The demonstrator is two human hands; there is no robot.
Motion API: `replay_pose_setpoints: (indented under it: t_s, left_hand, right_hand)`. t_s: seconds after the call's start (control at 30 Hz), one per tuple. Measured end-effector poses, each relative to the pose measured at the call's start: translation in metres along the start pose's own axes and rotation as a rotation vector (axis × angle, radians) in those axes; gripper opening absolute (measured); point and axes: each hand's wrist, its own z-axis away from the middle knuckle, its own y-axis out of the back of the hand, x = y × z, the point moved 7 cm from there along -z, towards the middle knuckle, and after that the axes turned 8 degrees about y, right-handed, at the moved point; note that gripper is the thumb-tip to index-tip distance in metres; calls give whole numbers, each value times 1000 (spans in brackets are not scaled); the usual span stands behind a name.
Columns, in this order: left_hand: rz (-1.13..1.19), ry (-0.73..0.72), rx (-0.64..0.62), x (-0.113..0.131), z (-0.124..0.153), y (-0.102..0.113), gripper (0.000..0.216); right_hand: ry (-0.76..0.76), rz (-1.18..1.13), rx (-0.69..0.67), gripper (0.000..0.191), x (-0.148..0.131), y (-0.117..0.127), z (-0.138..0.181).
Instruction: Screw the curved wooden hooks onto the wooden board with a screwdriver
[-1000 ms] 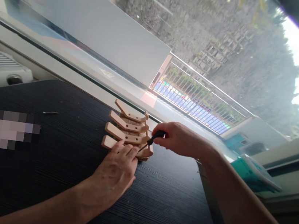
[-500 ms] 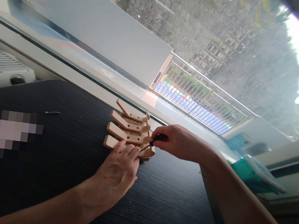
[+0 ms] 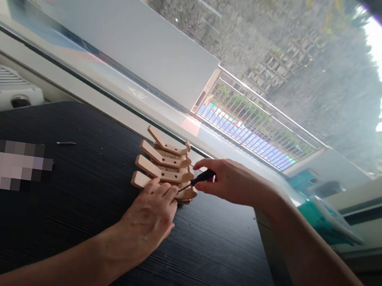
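Note:
A wooden hook rack with several pale, upturned hooks lies on the dark table near the window. My left hand presses over the nearest hook, its fingers bent and close together around it. In my right hand is a black-handled screwdriver, slanting down to the left. Its tip meets the nearest hook just beside my left fingertips; the screw there is hidden. The index finger of my right hand is raised off the handle while the rest of the hand stays around it. Dark holes or screws show in the other hooks.
A small thin metal piece lies at the left of the dark table. Blurred-out blocks cover something at the left edge. A window and sill border the far side, and a teal bin stands at the right.
My right fingers have spread a little, so more of the screwdriver's handle shows. The left hand keeps its place on the rack. The whole view has shifted slightly.

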Motion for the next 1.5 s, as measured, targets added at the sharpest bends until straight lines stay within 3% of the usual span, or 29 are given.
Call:
replay_pose_setpoints:
  t_s: [0.07,0.27,0.43,0.73,0.83,1.03,1.23,1.5]
  left_hand:
    - [11,-2,-11,1,0,1,38]
    - [22,30,-53,0,-2,3,35]
    - [20,31,-97,1,-3,2,35]
    - [3,-11,-19,1,-1,1,34]
    - [1,-18,3,1,0,1,35]
    - [12,-3,-18,0,-1,2,34]
    - [5,15,-60,1,-2,2,33]
    - [-3,-5,-6,0,-2,-2,37]
  right_hand:
    - [13,11,9,36,-1,2,1]
    - [90,48,-52,22,-15,-5,-6]
    - [72,53,-44,20,-13,-4,-13]
    - [-27,50,-6,26,5,-6,-5]
    - [-29,38,13,37,6,-2,0]
    - [43,55,-16,19,-3,-3,-3]
    - [45,46,-14,19,-6,-5,-10]
    - [-34,97,-1,26,2,-7,-8]
